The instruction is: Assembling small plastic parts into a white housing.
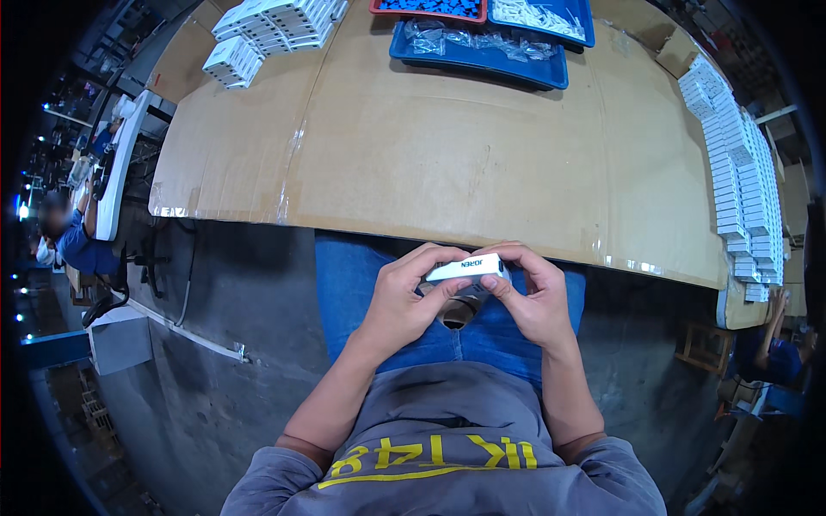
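Note:
A small white box (469,268) with dark print is held between both hands, just off the table's near edge and above my lap. My left hand (409,291) grips its left end, thumb along the near side and fingers over the far side. On the right end, my right hand (533,292) pinches it in the same way, the thumb pressed near the corner. The far face and underside of the box are hidden by its tilt and my fingers.
The cardboard-covered table (447,163) spreads ahead. Small white boxes (275,30) are stacked far left, and tall stacks of white boxes (740,172) line the right edge. At the back sit a blue tray (482,69) of clear bags and a red tray (426,15) of blue parts.

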`<action>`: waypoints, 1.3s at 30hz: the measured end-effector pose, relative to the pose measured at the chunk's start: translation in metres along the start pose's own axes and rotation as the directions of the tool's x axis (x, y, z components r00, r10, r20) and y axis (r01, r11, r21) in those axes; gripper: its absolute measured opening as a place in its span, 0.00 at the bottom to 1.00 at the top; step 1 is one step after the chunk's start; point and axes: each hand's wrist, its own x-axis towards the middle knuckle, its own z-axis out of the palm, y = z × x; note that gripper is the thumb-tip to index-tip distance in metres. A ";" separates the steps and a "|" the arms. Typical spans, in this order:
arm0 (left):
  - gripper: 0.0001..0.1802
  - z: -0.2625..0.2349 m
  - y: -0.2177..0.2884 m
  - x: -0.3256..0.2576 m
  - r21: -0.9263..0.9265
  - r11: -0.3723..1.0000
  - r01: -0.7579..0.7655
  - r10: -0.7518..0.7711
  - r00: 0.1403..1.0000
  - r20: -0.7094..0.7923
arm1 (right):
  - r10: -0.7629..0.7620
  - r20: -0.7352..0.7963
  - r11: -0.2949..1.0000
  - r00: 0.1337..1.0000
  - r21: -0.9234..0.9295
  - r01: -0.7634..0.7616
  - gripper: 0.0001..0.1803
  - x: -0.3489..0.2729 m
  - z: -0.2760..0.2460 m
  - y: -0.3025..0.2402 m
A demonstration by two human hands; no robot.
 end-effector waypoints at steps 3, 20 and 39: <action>0.16 0.000 -0.002 0.000 0.015 1.000 -0.007 0.007 1.000 0.002 | -0.025 -0.024 0.999 0.999 0.021 0.026 0.15 -0.001 0.003 0.001; 0.15 -0.001 -0.009 -0.004 0.066 0.993 -0.100 0.100 0.995 0.008 | -0.189 0.034 0.967 0.981 -0.169 0.192 0.15 0.003 0.003 -0.005; 0.15 0.001 -0.014 -0.005 0.155 0.972 -0.178 0.180 0.984 -0.003 | -0.322 -0.006 0.898 0.947 -0.319 0.304 0.13 -0.001 0.007 0.001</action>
